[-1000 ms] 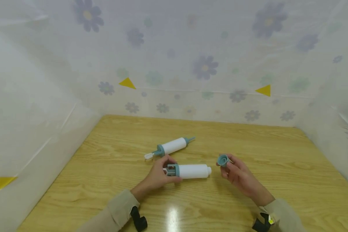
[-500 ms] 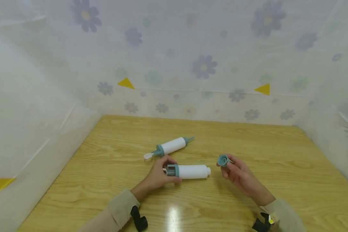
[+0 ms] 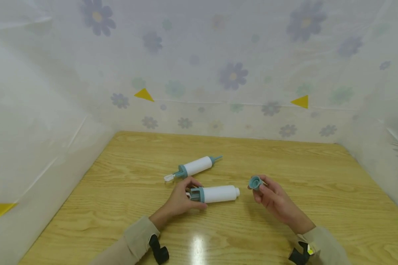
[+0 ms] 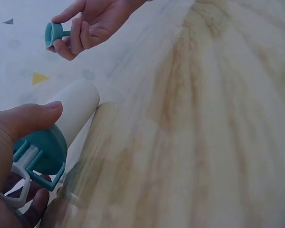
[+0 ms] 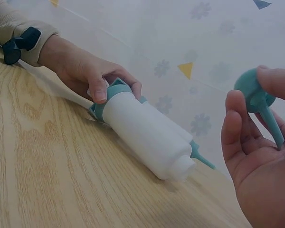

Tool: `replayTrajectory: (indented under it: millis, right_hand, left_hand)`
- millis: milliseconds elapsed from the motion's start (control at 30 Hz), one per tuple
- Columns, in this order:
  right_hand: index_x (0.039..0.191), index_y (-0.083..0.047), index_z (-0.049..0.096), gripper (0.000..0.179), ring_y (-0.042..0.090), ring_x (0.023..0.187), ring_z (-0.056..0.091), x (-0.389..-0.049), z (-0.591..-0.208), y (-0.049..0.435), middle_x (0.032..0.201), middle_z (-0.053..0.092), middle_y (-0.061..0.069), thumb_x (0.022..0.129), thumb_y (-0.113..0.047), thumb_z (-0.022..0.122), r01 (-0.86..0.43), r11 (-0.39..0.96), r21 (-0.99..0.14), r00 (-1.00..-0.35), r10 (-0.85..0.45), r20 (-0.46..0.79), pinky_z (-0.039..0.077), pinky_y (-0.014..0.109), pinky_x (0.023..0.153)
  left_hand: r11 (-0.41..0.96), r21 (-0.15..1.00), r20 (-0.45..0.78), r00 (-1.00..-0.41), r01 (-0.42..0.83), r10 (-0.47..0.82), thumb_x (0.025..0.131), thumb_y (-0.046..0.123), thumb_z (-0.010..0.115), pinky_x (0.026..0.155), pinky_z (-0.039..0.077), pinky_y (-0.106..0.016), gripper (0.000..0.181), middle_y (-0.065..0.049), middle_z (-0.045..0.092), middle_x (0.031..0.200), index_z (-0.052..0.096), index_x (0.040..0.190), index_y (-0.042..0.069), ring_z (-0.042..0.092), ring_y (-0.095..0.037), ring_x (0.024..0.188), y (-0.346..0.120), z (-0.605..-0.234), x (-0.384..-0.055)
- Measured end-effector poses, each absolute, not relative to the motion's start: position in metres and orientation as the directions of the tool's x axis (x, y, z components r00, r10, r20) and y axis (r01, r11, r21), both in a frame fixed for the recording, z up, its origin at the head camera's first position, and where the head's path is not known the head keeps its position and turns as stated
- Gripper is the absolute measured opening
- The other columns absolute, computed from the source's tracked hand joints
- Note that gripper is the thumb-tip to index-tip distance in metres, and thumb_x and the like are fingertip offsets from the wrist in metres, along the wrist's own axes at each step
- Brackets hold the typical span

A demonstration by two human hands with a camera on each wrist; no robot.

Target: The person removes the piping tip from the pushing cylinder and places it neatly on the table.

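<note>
My left hand [image 3: 181, 198] grips the teal collar end of a white-barrelled syringe [image 3: 219, 194], thumb on one side and fingers on the other. The syringe's plain white tip points right, with no nozzle on it; a white loop handle [image 4: 20, 186] shows at the collar end. In my right hand [image 3: 278, 201], thumb and fingers pinch a teal nozzle [image 3: 255, 183], its hollow end facing left and its thin spout [image 5: 270, 122] toward the palm. A gap separates nozzle and syringe tip. Behind my left hand lies a second, similar syringe [image 3: 198, 166] with its teal nozzle on.
Both syringes are at the middle of a wood-grain table [image 3: 285, 158]. Flower-patterned white sheeting [image 3: 202, 73] with yellow triangles encloses the back and sides. Each wrist wears a black camera mount [image 3: 158, 251].
The tip end of the syringe in my left hand has tilted slightly up and away in the head view. My right hand with the nozzle has hardly moved.
</note>
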State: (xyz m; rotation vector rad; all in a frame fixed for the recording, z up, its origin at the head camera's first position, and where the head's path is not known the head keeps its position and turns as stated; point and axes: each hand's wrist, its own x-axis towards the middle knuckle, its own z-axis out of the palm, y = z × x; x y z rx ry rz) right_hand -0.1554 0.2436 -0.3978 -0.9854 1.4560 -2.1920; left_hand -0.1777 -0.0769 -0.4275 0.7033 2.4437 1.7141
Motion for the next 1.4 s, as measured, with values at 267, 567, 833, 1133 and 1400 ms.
replayTrajectory:
  millis: [267,567,833,1133,1400]
  right_hand:
    - [0.132,-0.006,0.042,0.036,0.012,0.08,0.045,-0.154,-0.397,0.245,0.118,0.057,0.001,0.105,-0.003,0.019,-0.091,-0.406,-0.91,-0.721,-0.603,0.341,0.026,0.034,0.069]
    - [0.131,-0.006,0.043,0.034,0.011,0.078,0.043,-0.153,-0.399,0.245,0.115,0.057,-0.002,0.105,-0.001,0.021,-0.088,-0.383,-0.92,-0.73,-0.603,0.321,0.027,0.034,0.068]
    - [0.132,-0.004,0.043,0.033,0.011,0.076,0.043,-0.152,-0.396,0.243,0.114,0.059,-0.004,0.105,0.0,0.024,-0.141,-0.335,-0.931,-0.722,-0.609,0.329,0.026,0.035,0.064]
    - [0.126,-0.004,0.044,0.024,0.005,0.073,0.046,-0.148,-0.392,0.242,0.093,0.054,-0.006,0.105,-0.009,0.035,-0.119,-0.042,-0.992,-0.79,-0.601,0.121,0.029,0.039,0.06]
    - [0.124,0.009,0.041,0.027,0.013,0.064,0.042,-0.151,-0.387,0.231,0.083,0.05,-0.002,0.105,-0.009,0.035,-0.198,0.067,-0.978,-0.763,-0.637,0.11,0.03,0.042,0.055]
  left_hand:
    - [0.272,0.901,0.211,-0.889,0.338,0.407,0.065,0.016,0.09,0.071,0.046,-0.025,0.053,-0.01,0.063,0.107,0.06,0.108,0.007,0.056,-0.018,0.091,-0.077,-0.429,-0.178]
    - [0.255,0.894,0.24,-0.874,0.369,0.422,0.068,0.02,0.088,0.084,0.045,-0.031,0.051,-0.009,0.064,0.109,0.062,0.111,0.007,0.056,-0.021,0.099,-0.076,-0.424,-0.179]
    - [0.234,0.843,0.388,-0.848,0.485,0.36,0.075,0.025,0.083,0.094,0.045,-0.045,0.045,-0.013,0.063,0.115,0.062,0.111,0.009,0.056,-0.021,0.108,-0.069,-0.414,-0.178]
    - [0.22,0.692,0.61,-0.72,0.687,0.33,0.074,0.025,0.084,0.084,0.047,-0.044,0.041,-0.007,0.065,0.105,0.063,0.107,0.011,0.058,-0.023,0.097,-0.051,-0.406,-0.176]
    - [0.253,0.649,0.586,-0.683,0.718,0.435,0.074,0.022,0.084,0.077,0.05,-0.035,0.046,-0.004,0.062,0.107,0.062,0.11,0.005,0.055,-0.023,0.096,-0.03,-0.395,-0.17]
